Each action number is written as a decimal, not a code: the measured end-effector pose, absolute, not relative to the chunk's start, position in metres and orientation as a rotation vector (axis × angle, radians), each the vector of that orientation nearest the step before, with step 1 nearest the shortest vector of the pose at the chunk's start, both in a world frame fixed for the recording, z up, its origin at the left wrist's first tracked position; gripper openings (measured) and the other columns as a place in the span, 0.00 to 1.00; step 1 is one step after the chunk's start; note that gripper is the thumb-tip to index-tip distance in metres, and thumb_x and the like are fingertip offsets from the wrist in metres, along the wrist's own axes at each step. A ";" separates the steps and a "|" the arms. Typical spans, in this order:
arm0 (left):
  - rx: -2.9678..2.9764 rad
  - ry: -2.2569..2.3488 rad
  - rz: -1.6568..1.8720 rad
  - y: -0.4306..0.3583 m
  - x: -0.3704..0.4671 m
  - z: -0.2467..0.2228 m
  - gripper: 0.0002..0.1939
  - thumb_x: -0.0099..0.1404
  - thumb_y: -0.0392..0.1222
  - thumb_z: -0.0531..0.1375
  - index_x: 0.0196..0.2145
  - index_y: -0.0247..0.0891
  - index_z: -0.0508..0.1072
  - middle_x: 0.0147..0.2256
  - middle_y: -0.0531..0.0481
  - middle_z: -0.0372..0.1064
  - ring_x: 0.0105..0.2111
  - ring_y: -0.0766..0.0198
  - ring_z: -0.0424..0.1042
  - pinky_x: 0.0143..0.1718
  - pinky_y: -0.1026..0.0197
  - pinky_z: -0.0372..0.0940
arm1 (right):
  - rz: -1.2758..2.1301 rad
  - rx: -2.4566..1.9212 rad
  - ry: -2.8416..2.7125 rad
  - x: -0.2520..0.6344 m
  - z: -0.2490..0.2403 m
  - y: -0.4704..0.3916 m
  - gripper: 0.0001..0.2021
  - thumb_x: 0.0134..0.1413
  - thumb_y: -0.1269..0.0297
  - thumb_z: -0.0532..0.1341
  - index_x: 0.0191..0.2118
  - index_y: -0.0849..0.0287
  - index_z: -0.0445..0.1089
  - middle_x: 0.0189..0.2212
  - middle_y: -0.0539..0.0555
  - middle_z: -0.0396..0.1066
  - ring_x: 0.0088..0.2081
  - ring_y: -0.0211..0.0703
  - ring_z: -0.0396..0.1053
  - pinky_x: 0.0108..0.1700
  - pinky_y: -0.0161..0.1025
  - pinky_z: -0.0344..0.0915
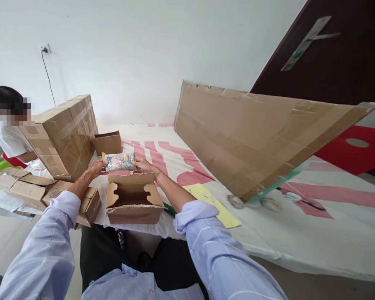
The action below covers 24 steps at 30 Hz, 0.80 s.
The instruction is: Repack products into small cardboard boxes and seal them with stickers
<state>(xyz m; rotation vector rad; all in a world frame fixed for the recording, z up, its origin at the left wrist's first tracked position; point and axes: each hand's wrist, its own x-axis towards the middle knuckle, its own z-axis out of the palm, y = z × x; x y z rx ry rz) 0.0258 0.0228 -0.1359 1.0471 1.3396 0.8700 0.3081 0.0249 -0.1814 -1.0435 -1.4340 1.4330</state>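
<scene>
Between my two hands is a printed plastic packet (118,162), pale with blue and orange patterning and a yellowish left end. My left hand (97,167) grips its left end, and my right hand (143,165) has its fingers closed on the right end. Just below the packet, nearer to me, an open cardboard box (135,214) stands at the table's front edge with its back flap raised. The inside of the box is dark, and I see no contents in it. Behind the packet, to the left, sits a small open carton (107,143).
Taped cardboard boxes (62,133) are stacked at the left; flatter cartons (28,187) lie before them. A person (12,137) sits beyond. A large cardboard panel (253,141) leans at the right. Yellow paper (215,206), tape rolls (270,204) and scissors (303,200) lie on the cloth-covered table (300,241).
</scene>
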 end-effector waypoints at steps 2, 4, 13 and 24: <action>1.079 1.298 0.925 0.023 0.027 -0.125 0.18 0.77 0.49 0.66 0.58 0.36 0.76 0.53 0.42 0.77 0.47 0.56 0.80 0.48 0.50 0.79 | 1.413 -1.035 -1.408 0.310 -0.169 0.026 0.26 0.57 0.41 0.74 0.49 0.59 0.80 0.37 0.58 0.83 0.39 0.48 0.79 0.41 0.43 0.80; 1.120 1.234 1.005 0.024 0.028 -0.110 0.16 0.73 0.49 0.70 0.49 0.34 0.78 0.42 0.47 0.79 0.37 0.61 0.79 0.39 0.56 0.78 | 1.363 -1.010 -1.383 0.314 -0.153 0.028 0.26 0.55 0.41 0.76 0.46 0.59 0.80 0.39 0.57 0.82 0.41 0.46 0.79 0.41 0.40 0.80; 1.332 0.848 1.320 0.002 0.044 -0.026 0.33 0.42 0.54 0.85 0.41 0.37 0.81 0.35 0.51 0.82 0.31 0.62 0.80 0.34 0.61 0.77 | 1.097 -0.708 -1.344 0.336 -0.066 0.008 0.36 0.34 0.32 0.81 0.44 0.55 0.80 0.42 0.53 0.82 0.44 0.47 0.80 0.41 0.40 0.82; 1.834 0.557 1.458 -0.050 0.066 0.044 0.26 0.47 0.48 0.85 0.42 0.38 0.86 0.40 0.49 0.84 0.40 0.55 0.84 0.43 0.57 0.80 | 0.704 -0.467 -1.388 0.343 -0.018 -0.044 0.33 0.47 0.36 0.80 0.52 0.51 0.80 0.50 0.54 0.83 0.52 0.50 0.79 0.59 0.49 0.79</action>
